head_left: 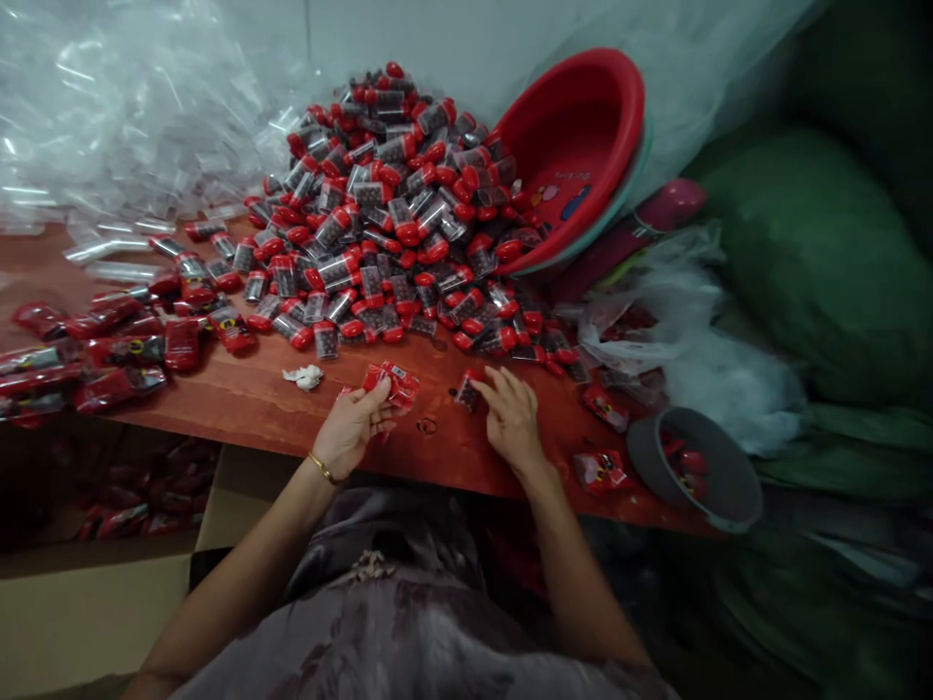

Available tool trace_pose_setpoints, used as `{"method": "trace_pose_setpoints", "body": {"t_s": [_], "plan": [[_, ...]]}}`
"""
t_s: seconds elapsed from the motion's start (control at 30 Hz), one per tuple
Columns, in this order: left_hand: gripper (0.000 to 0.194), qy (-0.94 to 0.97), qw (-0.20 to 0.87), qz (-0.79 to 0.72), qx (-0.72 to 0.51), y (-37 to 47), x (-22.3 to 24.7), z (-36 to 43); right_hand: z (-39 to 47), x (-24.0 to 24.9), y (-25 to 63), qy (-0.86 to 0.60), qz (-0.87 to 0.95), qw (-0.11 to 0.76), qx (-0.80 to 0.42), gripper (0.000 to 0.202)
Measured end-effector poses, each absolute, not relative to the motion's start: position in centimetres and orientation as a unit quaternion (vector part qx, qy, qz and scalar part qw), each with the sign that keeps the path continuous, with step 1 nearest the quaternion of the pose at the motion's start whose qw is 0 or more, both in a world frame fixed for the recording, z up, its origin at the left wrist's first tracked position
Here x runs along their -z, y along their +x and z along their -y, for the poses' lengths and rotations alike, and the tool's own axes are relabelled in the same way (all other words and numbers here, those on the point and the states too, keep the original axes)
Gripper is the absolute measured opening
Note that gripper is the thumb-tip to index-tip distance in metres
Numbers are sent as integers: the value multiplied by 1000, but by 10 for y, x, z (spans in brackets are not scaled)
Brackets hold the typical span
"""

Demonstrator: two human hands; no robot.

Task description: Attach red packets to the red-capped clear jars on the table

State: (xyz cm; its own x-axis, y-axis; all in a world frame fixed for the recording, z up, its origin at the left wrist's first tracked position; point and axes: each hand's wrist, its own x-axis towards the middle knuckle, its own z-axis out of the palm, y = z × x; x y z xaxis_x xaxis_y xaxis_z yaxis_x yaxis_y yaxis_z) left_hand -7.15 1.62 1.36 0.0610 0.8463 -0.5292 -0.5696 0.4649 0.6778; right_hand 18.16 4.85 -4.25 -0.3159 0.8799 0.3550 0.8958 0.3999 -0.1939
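My left hand pinches a flat red printed packet above the front of the red-brown table. To its right, my right hand has thumb and fingertips on a small clear container with a red cap and dark contents. Behind both hands rises a large heap of similar red-capped containers. A crumpled white scrap lies left of my left hand. A small dark ring rests on the table between my hands.
Wrapped red packs lie at the left, near clear plastic sleeves. A red basin leans behind the heap. At right are a grey bowl and plastic bags. An open cardboard box stands below left.
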Motion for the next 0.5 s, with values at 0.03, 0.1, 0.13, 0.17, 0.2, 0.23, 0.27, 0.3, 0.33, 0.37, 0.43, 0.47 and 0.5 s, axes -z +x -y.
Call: {"method": "trace_pose_setpoints", "body": {"t_s": [0.03, 0.1, 0.13, 0.17, 0.2, 0.23, 0.27, 0.3, 0.33, 0.37, 0.43, 0.47, 0.5], "plan": [[37, 149, 715, -474, -492, -69, -12, -16, -41, 42, 183, -580, 782, 225, 22, 39], [37, 151, 713, -479, -490, -64, -11, -15, -31, 40, 177, -650, 722, 235, 16, 39], [37, 153, 709, -483, -491, -62, -11, -14, -29, 38, 170, -680, 698, 222, 10, 45], [38, 153, 704, -488, -493, -61, -10, -14, -29, 36, 161, -705, 680, 200, 5, 51], [38, 153, 699, -492, -496, -60, -11, -13, -30, 34, 151, -725, 666, 175, 6, 57], [38, 152, 693, -497, -499, -59, -11, -12, -32, 33, 142, -740, 655, 154, 11, 60], [39, 151, 689, -500, -502, -60, -12, -11, -35, 31, 133, -751, 646, 137, 20, 62], [39, 149, 685, -503, -505, -60, -12, -10, -38, 30, 126, -758, 640, 124, 29, 60], [39, 148, 683, -504, -507, -62, -13, -9, -41, 30, 121, -761, 638, 113, 37, 56], [39, 147, 683, -503, -509, -63, -13, -7, -43, 30, 119, -761, 639, 104, 43, 51], [40, 149, 687, -496, -510, -67, -15, -5, -44, 31, 119, -754, 650, 86, 49, 45], [41, 149, 691, -489, -511, -69, -15, -4, -44, 32, 122, -748, 657, 79, 51, 45], [41, 149, 695, -483, -511, -70, -15, -4, -43, 34, 125, -743, 663, 74, 54, 44]]}}
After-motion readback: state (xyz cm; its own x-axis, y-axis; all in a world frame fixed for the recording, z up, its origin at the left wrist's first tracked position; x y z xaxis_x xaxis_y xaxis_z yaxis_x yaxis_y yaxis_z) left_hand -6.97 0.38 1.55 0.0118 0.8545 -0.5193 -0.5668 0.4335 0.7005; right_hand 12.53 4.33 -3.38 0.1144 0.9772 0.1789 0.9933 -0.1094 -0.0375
